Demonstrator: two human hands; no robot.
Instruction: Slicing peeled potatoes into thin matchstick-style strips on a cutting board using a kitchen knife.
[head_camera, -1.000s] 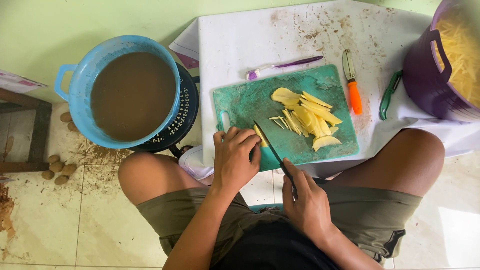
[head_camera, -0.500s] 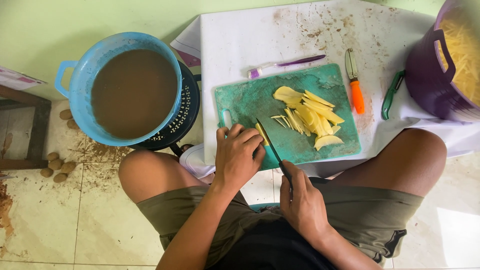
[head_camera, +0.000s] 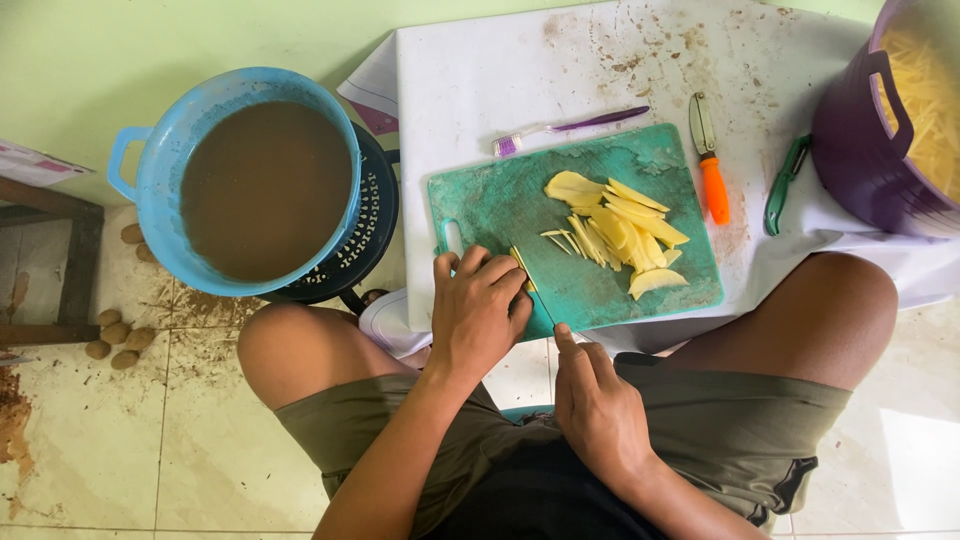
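On the green cutting board (head_camera: 600, 290), the left hand (head_camera: 478, 312) was curled down over a piece of potato (head_camera: 519, 262) at the board's near left corner, fingers bent and pressing it in place. The right hand (head_camera: 597, 405), just off the board's near edge, was closed around the handle of a knife (head_camera: 540, 300). Only a thin part of the blade showed, running from that hand toward the board's far left, tight against the left fingers. Most of the cutting looked done: a heap of potato slices (head_camera: 620, 232) lay at the board's middle, some already cut into strips. Only the small piece under the left hand seemed left; its long axis could not be told.
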